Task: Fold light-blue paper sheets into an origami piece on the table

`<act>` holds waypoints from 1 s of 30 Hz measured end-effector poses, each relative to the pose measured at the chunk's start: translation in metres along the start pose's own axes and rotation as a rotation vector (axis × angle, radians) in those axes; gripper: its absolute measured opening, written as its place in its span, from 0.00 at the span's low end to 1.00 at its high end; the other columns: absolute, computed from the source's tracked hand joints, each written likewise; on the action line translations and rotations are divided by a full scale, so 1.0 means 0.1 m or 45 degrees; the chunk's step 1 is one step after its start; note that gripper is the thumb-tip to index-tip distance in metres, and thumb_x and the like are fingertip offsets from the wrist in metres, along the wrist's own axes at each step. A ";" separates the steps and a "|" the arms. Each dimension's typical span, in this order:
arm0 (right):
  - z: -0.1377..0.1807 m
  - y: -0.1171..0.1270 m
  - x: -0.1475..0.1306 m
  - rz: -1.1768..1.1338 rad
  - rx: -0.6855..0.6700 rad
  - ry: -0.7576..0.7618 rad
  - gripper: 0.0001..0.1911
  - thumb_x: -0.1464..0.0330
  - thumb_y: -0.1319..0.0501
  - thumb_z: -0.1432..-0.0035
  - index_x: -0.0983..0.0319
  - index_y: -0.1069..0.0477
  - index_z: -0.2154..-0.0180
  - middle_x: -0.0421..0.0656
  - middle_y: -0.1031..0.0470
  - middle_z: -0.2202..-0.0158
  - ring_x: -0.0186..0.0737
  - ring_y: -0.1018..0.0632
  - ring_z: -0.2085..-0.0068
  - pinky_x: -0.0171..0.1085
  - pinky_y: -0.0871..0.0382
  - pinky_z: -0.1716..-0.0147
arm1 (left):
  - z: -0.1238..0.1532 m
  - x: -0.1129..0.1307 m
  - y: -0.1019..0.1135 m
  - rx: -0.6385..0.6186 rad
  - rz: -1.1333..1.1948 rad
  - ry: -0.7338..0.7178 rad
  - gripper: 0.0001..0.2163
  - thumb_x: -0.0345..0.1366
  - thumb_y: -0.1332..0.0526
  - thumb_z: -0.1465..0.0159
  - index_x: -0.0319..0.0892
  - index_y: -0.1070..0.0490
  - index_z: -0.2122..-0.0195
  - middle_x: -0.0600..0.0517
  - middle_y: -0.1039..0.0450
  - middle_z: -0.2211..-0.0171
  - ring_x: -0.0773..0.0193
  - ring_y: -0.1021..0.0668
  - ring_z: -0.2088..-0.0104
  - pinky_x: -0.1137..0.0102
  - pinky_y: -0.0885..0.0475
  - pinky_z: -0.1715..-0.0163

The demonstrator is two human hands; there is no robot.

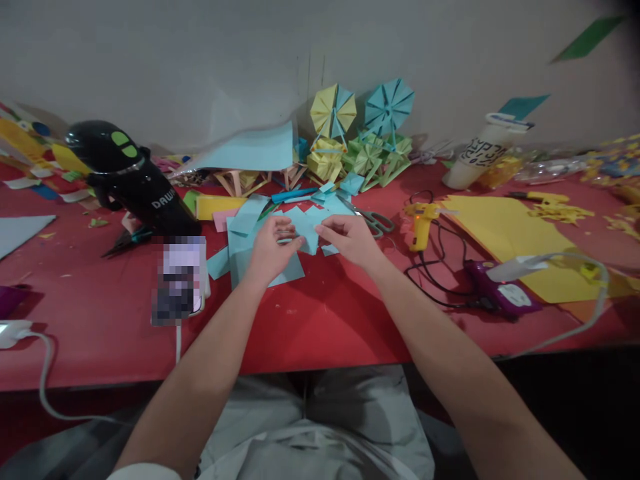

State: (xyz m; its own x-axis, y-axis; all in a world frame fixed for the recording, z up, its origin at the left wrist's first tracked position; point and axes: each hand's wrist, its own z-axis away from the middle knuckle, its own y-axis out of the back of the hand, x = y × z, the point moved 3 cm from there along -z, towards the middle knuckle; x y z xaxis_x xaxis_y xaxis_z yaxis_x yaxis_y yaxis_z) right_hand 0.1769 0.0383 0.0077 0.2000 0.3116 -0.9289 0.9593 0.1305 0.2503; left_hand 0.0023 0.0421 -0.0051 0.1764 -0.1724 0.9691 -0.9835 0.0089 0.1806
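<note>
Two bare hands meet near the middle of the frame over a red worktop [325,327]. The left hand [270,250] and the right hand [350,240] each pinch one small folded piece of light blue paper [306,235] between them. More light blue paper sheets [240,240] lie flat under it. Grey metal scissors [374,220] sit just right of the right hand, and a yellow plastic glue gun [421,223] lies farther right. A black bottle-shaped tool [130,177] leans at the left.
</note>
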 end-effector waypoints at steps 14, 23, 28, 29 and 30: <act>0.01 -0.03 -0.02 -0.035 -0.074 0.009 0.23 0.48 0.35 0.49 0.63 0.29 0.71 0.40 0.28 0.74 0.33 0.30 0.72 0.34 0.36 0.71 | 0.08 0.10 -0.10 -0.298 0.301 0.178 0.19 0.41 0.29 0.49 0.41 0.27 0.57 0.47 0.24 0.58 0.58 0.23 0.56 0.65 0.26 0.60; -0.03 0.00 0.10 -0.080 -0.097 -0.067 0.18 0.53 0.37 0.46 0.62 0.32 0.71 0.38 0.32 0.76 0.32 0.31 0.74 0.35 0.36 0.73 | 0.05 0.04 -0.05 -0.223 0.295 0.269 0.21 0.37 0.29 0.50 0.43 0.27 0.54 0.52 0.27 0.68 0.66 0.25 0.69 0.71 0.31 0.71; -0.03 0.06 0.17 -0.040 0.050 -0.095 0.21 0.56 0.35 0.47 0.59 0.34 0.55 0.38 0.28 0.73 0.32 0.31 0.75 0.34 0.37 0.75 | 0.01 0.00 0.01 -0.089 0.188 0.169 0.23 0.33 0.29 0.54 0.43 0.25 0.55 0.49 0.25 0.61 0.61 0.23 0.63 0.67 0.28 0.64; -0.03 0.05 0.16 -0.007 0.029 -0.077 0.21 0.56 0.36 0.46 0.60 0.34 0.55 0.40 0.26 0.70 0.33 0.30 0.73 0.35 0.35 0.73 | 0.01 0.00 0.01 -0.078 0.175 0.164 0.23 0.32 0.29 0.54 0.44 0.25 0.55 0.49 0.25 0.59 0.60 0.23 0.62 0.66 0.28 0.63; -0.02 0.03 0.14 0.029 -0.002 -0.058 0.20 0.55 0.37 0.45 0.60 0.32 0.55 0.42 0.25 0.67 0.34 0.28 0.71 0.36 0.33 0.71 | 0.01 0.00 0.01 -0.054 0.161 0.162 0.22 0.32 0.29 0.54 0.43 0.25 0.56 0.48 0.25 0.58 0.60 0.23 0.61 0.66 0.28 0.62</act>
State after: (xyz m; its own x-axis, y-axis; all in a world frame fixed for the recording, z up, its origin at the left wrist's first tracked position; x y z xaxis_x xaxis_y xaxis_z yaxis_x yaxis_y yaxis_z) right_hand 0.1826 0.0449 -0.0039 0.2303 0.2714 -0.9345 0.9543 0.1251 0.2715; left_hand 0.0009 0.0413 -0.0048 0.0578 -0.0415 0.9975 -0.9961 0.0649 0.0605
